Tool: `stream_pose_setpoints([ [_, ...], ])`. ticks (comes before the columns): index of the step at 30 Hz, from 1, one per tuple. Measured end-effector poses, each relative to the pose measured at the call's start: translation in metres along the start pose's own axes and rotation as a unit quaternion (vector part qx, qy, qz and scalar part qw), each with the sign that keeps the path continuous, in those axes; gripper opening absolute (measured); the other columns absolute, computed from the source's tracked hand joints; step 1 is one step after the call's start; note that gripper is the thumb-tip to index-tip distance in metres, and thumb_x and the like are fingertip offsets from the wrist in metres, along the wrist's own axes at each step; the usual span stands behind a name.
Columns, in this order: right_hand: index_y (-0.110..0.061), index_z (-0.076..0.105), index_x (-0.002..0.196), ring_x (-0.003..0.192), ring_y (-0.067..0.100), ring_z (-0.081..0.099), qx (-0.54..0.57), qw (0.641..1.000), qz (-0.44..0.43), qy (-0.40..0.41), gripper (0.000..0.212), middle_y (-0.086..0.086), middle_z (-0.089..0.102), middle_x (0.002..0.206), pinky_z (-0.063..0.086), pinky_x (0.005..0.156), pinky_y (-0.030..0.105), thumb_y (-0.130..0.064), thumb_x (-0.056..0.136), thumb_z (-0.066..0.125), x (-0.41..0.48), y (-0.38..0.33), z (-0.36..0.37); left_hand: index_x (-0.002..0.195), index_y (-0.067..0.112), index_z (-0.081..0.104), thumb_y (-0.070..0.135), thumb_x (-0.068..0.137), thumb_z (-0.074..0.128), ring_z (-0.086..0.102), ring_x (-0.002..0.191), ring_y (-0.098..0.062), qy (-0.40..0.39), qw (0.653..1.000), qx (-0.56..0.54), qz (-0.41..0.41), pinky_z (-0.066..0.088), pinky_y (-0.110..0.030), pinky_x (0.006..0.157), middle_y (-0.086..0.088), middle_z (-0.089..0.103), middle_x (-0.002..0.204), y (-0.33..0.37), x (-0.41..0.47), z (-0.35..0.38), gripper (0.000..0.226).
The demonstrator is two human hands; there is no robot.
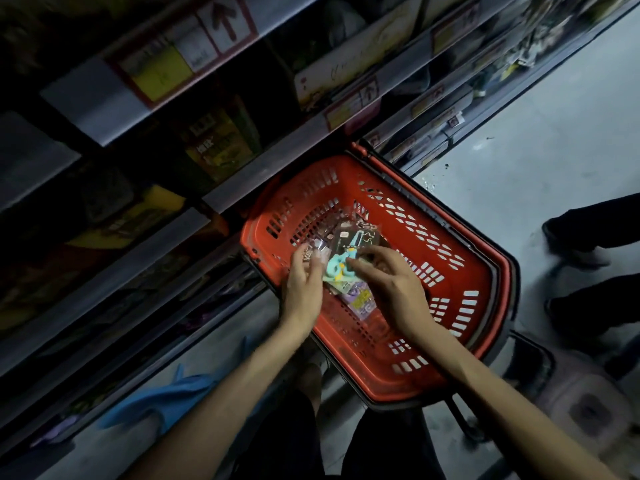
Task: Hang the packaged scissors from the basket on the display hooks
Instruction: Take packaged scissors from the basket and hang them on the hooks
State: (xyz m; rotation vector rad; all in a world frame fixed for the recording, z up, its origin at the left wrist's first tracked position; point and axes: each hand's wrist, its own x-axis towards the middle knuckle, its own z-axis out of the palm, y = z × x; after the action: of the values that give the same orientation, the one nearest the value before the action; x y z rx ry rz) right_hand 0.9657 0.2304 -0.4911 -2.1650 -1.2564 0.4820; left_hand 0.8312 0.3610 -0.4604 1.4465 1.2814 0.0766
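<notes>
While shelves [90, 98] stand beyond your left grip [304, 282], the red basket [256, 233] sits under both grips. Your left grip curls its fingers round the clear edge of the scissors pack [341, 259], which lies between the grips; your right grip [393, 284] pinches it by the teal handles. A purple pack [362, 304] lies just under your right grip.

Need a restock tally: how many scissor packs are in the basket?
2 plainly: a teal-handled pack between the left hand and right hand, a purple pack beneath it. Clear wrappers behind suggest more, partly hidden.
</notes>
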Motion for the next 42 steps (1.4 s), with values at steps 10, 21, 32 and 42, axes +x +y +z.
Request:
stream_pose_setpoints([
  [10,-0.022,0.022,0.164,0.134,0.027,0.055,-0.054,0.998,-0.003,-0.041,0.089,0.011,0.050,0.154,0.051,0.104,0.037,0.007,0.089,0.062,-0.003,0.005,-0.005,0.107,0.013,0.074,0.012,0.091,0.080,0.079,0.082,-0.016,-0.034,0.986,-0.151,-0.055,0.064,-0.032,0.077,-0.007,0.081,0.095,0.006,0.027,-0.021,0.016],
  [21,-0.016,0.044,0.150,0.130,0.038,0.051,-0.193,0.937,0.142,-0.253,0.056,0.017,0.054,0.140,0.049,0.099,0.046,-0.021,0.096,0.058,0.060,0.057,0.090,0.105,0.022,0.064,0.050,0.099,0.063,0.065,0.076,-0.024,0.130,0.927,0.315,0.158,0.033,-0.032,0.070,0.000,0.076,0.089,-0.031,0.025,0.000,0.029],
  [32,-0.011,0.030,0.155,0.140,0.043,0.037,-0.359,0.887,0.018,-0.289,0.076,0.025,0.032,0.156,0.039,0.111,0.052,-0.013,0.090,0.070,0.050,0.088,0.125,0.103,0.019,0.065,0.046,0.098,0.066,0.070,0.076,-0.027,0.160,0.918,0.315,0.183,0.033,-0.031,0.066,-0.001,0.076,0.086,-0.035,0.028,0.005,0.027],
  [42,-0.002,0.057,0.134,0.128,0.047,0.055,-0.363,0.874,-0.080,-0.314,0.049,0.028,0.055,0.139,0.052,0.097,0.054,-0.006,0.087,0.066,0.042,0.079,0.113,0.103,0.021,0.064,0.047,0.097,0.065,0.070,0.078,-0.022,0.151,0.915,0.337,0.166,0.037,-0.031,0.067,0.002,0.075,0.086,-0.036,0.030,0.006,0.026],
])
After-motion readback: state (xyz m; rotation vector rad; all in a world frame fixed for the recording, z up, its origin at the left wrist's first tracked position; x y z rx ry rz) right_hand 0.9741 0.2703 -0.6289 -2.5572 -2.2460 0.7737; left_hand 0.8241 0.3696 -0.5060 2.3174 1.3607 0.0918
